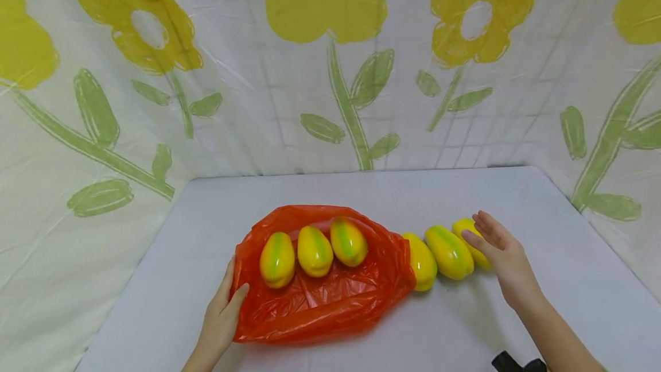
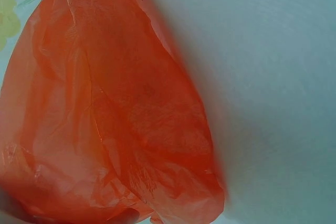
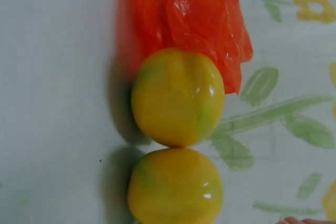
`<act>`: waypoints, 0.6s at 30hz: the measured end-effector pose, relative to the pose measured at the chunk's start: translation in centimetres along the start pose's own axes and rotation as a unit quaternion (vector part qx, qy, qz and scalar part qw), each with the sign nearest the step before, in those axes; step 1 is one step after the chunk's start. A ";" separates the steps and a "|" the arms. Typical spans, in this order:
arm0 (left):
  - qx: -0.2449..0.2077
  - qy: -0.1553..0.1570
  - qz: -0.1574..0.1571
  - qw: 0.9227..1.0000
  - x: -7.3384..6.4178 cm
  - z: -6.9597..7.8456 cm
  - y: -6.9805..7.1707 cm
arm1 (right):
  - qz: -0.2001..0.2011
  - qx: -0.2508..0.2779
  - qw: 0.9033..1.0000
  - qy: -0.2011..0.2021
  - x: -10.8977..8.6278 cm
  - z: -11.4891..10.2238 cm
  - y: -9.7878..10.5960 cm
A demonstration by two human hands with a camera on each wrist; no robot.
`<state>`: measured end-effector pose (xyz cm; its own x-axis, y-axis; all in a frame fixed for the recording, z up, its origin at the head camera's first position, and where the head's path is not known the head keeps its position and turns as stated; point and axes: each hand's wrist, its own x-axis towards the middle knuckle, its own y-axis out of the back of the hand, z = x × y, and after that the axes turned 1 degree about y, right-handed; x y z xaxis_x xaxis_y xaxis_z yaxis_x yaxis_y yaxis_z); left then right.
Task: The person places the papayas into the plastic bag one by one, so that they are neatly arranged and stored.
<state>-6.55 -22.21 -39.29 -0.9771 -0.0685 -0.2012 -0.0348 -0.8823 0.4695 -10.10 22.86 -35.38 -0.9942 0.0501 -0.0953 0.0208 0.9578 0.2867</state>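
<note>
A red plastic bag lies spread on the table. Three glossy yellow fruits with green streaks, the middle one among them, sit within its opened mouth. My left hand grips the bag's left edge, thumb on the near side and fingers mostly hidden behind. Three similar fruits stand in a row to the bag's right; the nearest one is partly covered by the bag's edge. Over the far right fruit is my right hand, its fingers extended and holding nothing. The right wrist view shows two fruits side by side.
A white table bears everything. Behind and beside it hangs a pale sheet printed with yellow flowers and green stems. A small black object shows at the bottom edge near the right forearm.
</note>
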 end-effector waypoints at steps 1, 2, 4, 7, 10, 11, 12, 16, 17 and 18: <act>-0.001 0.001 0.000 1.000 0.0 0.0 0.0 | 0.003 0.001 1.000 0.001 0.1 0.1 0.2; -0.001 0.002 -0.001 1.000 0.0 0.0 0.0 | 0.008 -0.002 1.000 0.000 0.3 0.1 0.3; -0.001 0.003 -0.002 1.000 0.0 0.1 0.0 | 0.015 -0.002 1.000 -0.001 0.5 0.3 0.6; 0.000 0.004 -0.001 1.000 0.0 0.1 0.0 | 0.026 -0.005 1.000 -0.007 1.0 0.5 1.0; 0.002 0.005 0.000 1.000 0.0 0.1 -0.1 | 0.034 -0.001 0.999 -0.020 1.6 0.8 1.4; 0.002 0.006 0.000 1.000 0.0 0.1 -0.1 | 0.036 -0.002 0.999 -0.024 1.8 0.9 1.6; 0.002 0.006 0.001 1.000 0.0 0.1 -0.1 | 0.038 -0.003 0.999 -0.028 2.0 1.0 1.7; 0.002 0.008 0.002 1.000 0.0 0.1 0.0 | 0.049 -0.010 0.998 -0.043 2.8 1.6 2.3; 0.002 0.008 0.002 1.000 0.0 0.1 0.0 | 0.054 -0.015 0.997 -0.046 2.9 1.8 2.4; 0.002 0.008 0.002 1.000 0.0 0.1 0.0 | 0.059 -0.017 0.997 -0.048 3.0 1.9 2.6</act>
<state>-6.52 -22.14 -39.24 -0.9736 -0.0806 -0.2134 -0.0311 -0.8799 0.4742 -12.87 26.01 -36.78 -0.9703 0.1905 -0.1490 0.1320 0.9333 0.3339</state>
